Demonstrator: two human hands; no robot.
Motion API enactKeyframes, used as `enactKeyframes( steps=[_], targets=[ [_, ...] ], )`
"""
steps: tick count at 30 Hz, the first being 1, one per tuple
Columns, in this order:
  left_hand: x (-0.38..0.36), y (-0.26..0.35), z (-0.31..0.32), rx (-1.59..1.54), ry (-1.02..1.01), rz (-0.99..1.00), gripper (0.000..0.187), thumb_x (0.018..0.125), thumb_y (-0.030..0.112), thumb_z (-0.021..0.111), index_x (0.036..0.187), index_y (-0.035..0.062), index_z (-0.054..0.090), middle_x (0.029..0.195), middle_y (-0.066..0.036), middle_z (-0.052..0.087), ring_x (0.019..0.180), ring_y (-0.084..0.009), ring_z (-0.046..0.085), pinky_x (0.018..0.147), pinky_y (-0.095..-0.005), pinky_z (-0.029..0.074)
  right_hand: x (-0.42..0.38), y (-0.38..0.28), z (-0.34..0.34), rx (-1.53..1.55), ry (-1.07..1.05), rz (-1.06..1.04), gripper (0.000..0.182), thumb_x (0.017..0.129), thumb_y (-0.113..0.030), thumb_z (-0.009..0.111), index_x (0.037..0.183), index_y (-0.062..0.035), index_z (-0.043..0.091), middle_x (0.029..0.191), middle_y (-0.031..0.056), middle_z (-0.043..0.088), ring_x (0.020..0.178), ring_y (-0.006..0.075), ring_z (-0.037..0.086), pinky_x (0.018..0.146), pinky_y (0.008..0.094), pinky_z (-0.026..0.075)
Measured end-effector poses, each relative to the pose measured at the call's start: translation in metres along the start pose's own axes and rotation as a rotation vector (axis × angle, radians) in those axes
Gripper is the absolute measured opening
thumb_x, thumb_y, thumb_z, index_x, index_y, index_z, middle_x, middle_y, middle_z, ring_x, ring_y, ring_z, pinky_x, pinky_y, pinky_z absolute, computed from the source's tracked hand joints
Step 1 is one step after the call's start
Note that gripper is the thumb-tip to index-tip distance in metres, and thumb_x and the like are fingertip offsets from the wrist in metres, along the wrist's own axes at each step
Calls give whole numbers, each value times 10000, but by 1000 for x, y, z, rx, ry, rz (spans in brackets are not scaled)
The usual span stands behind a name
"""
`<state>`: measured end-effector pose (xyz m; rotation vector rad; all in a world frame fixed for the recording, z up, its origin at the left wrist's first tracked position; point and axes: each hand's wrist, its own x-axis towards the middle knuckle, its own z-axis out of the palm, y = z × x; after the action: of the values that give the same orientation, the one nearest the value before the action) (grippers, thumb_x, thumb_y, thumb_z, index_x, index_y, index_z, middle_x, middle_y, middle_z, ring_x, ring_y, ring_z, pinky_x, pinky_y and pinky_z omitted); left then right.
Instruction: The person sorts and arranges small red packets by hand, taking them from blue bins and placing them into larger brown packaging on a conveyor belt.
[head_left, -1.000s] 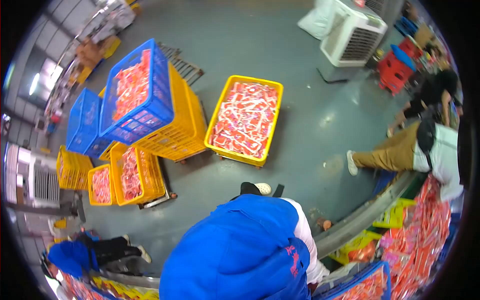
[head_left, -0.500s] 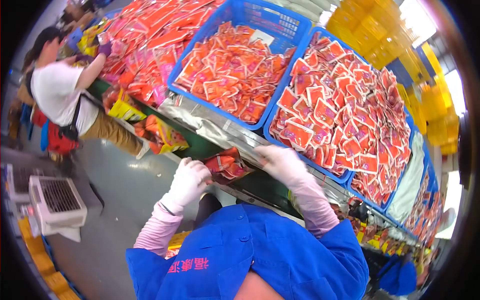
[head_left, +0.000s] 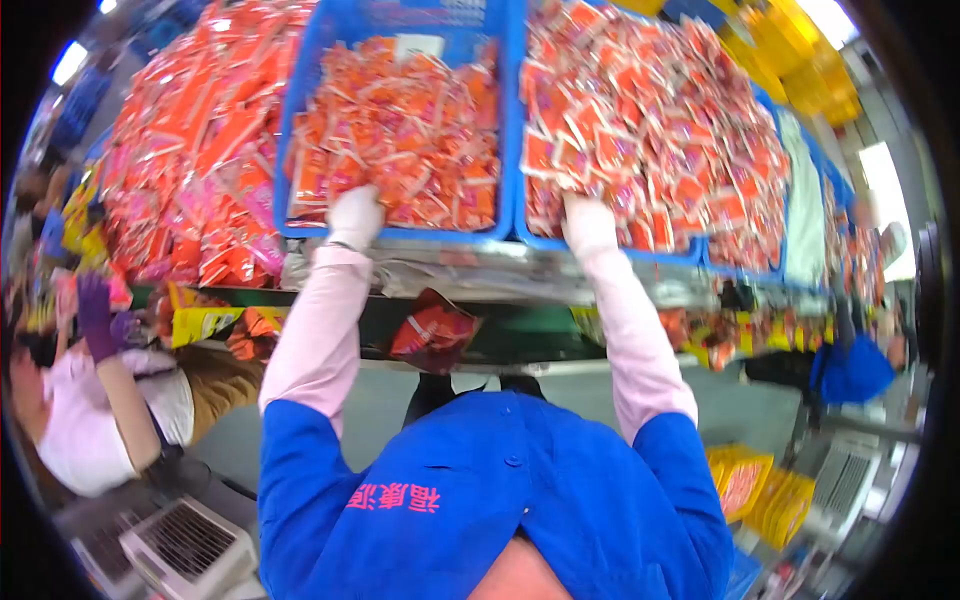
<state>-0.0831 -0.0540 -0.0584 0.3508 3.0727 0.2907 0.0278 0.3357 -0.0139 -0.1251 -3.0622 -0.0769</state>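
Note:
My left hand, in a white glove, reaches to the front edge of the left blue crate, by its small red packets. My right hand, also gloved, is at the front of the right blue crate, against its heap of red and white packets. The fingertips of both hands are blurred or hidden among the packets. Between my forearms, a red bag stands on the green conveyor.
Long red packets are heaped at the left. A co-worker in a white shirt stands at the lower left, near a yellow and red bag. Another person in blue is at the right. Yellow crates stand on the floor.
Both hands have moved up from the conveyor to the crates. My left hand has let go of the red bag. The view has turned, so the crates now appear straight ahead.

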Motion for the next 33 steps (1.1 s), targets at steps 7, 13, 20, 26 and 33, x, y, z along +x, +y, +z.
enactKeyframes(
  steps=[7,13,20,26,33],
  targets=[
    [-42,-20,-74,-787,287,61,150,929,38,619,1060,11,689,846,-29,601,779,-108,570,725,-264,468,-35,66,-56,927,103,322,310,831,-266,655,1034,-39,711,762,124,692,724,228,684,706,377,525],
    [-110,136,-86,-1315,-22,124,135,898,2,635,1030,2,663,979,-5,633,901,-80,579,833,-237,472,-2,87,-20,1166,35,422,175,863,-179,748,917,-38,660,798,8,652,654,92,529,600,269,415],
    [-170,245,-77,-1393,-182,287,117,885,-26,664,1002,-25,660,1127,-54,609,980,-110,602,840,-265,492,-46,129,-58,1635,119,434,215,867,-222,779,760,-129,618,670,-65,500,636,59,385,602,269,284],
    [-200,302,-55,-436,111,849,221,733,77,723,949,61,679,1103,-104,671,1067,-296,628,992,-459,484,-131,110,-121,1640,119,177,200,840,-111,784,906,-89,597,791,-57,566,747,52,496,713,240,410],
    [-201,244,-52,-29,-146,905,388,754,379,770,1009,91,720,1125,-94,670,1290,-305,516,1147,-614,313,-177,59,-113,1014,-140,-286,142,823,26,636,939,-49,603,859,120,634,875,239,673,810,340,523]
  ],
)
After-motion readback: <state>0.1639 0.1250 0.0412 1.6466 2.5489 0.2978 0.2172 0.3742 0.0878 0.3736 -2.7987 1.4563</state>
